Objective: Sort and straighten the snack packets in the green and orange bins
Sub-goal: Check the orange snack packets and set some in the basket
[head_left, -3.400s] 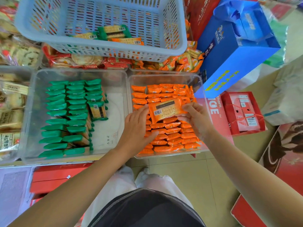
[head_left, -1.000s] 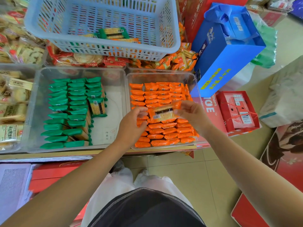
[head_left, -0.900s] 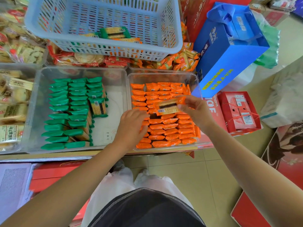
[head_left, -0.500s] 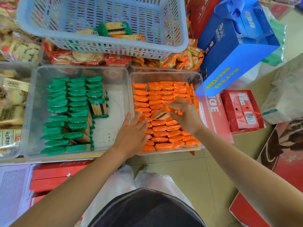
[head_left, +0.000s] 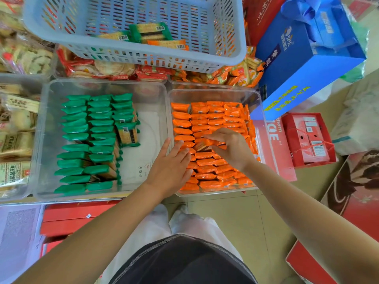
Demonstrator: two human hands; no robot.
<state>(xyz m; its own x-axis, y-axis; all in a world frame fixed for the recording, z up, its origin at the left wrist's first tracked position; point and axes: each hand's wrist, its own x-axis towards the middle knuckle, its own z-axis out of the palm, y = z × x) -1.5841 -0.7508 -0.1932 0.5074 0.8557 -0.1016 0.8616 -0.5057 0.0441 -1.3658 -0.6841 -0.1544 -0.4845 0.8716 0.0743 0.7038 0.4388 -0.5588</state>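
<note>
Now two clear, see-through plastic bins are sitting side by side. The green bin [head_left: 102, 82] is holding shiny green packets [head_left: 100, 121] lined up in neat rows on its left side, and part of its smooth floor is showing on the right. The orange bin [head_left: 213, 91] is packed almost full with small, puffy orange packets [head_left: 205, 117], lying close together in rows. The left hand [head_left: 170, 169] is lying flat with straight fingers, pressing on the packets at the left side of the orange bin, right by the wall between the two bins. The right hand [head_left: 231, 148] is reaching into the middle of the same bin, and its bent fingers and thumb are pinching one tilted orange packet [head_left: 205, 145] that is touching the rows under it. Behind the bins, a pale blue plastic basket [head_left: 143, 55] with many little slots is holding a few flat packets.
</note>
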